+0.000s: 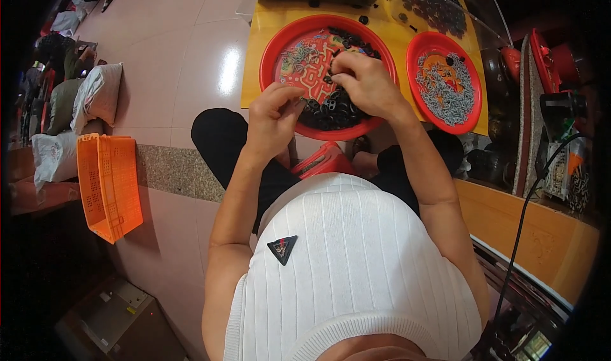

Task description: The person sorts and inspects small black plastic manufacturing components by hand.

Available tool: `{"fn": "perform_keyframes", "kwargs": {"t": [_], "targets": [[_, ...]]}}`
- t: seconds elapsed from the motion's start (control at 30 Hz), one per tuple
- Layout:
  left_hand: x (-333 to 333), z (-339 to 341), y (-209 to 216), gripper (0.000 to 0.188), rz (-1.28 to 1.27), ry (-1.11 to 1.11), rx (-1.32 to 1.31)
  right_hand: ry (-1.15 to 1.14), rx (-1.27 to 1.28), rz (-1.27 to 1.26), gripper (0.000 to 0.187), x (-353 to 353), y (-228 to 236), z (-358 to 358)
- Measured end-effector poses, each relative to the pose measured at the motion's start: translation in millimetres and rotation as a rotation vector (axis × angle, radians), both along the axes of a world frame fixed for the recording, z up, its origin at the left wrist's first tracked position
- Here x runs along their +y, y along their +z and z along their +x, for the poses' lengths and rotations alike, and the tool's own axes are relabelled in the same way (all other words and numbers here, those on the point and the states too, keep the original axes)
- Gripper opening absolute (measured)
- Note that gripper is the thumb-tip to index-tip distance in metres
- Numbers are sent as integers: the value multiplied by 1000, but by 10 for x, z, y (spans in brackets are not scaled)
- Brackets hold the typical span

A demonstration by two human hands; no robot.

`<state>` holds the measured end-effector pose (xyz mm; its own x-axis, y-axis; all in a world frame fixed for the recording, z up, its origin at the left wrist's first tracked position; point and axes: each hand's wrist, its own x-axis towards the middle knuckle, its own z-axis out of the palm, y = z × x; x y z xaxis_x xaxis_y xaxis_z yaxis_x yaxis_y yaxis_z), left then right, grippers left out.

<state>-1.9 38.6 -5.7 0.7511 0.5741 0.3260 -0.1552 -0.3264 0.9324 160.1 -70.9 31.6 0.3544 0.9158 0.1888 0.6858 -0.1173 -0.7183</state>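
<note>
A round red tray (265, 60) with a printed pattern lies in front of me. Small black parts (331, 114) are heaped along its near and right sides, and small pale metal pieces (298, 57) are scattered at its left. My left hand (272, 118) is over the near left rim, thumb and fingertips pinched together. Over the right part of the tray, my right hand (369, 86) pinches among the black parts. Whatever is between the fingers of either hand is too small to make out. A second red tray (476, 100), to the right, holds many small grey metal pieces (445, 90).
Both trays rest on a yellow tabletop (251, 75). Clear bins of black parts (429, 11) stand at its far side. An orange crate (109, 189) and white sacks (98, 94) are on the floor at left. A red stool (324, 160) is between my legs; a black cable (523, 215) hangs at right.
</note>
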Motion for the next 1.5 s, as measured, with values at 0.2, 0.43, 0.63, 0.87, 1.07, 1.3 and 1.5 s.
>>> {"fn": "perform_keyframes", "kwargs": {"t": [0.2,0.43,0.63,0.87,1.07,1.3,1.5], "targets": [[154,283,221,17,546,-293,256,-217,295,53,12,-316,-61,-19],[135,597,66,10,674,-375,490,-232,350,96,11,-514,-68,-95],[83,694,60,9,742,-352,575,-235,478,22,11,-577,-132,-121],[19,674,135,12,802,-326,648,-240,507,6,10,-595,-121,-164],[80,657,50,12,808,-337,578,-252,496,-6,10,-611,-115,-204],[207,505,207,10,517,-235,407,-286,631,16,5,-693,-67,-184],[240,500,219,9,647,-295,520,-275,582,25,5,-673,-83,-198]]}}
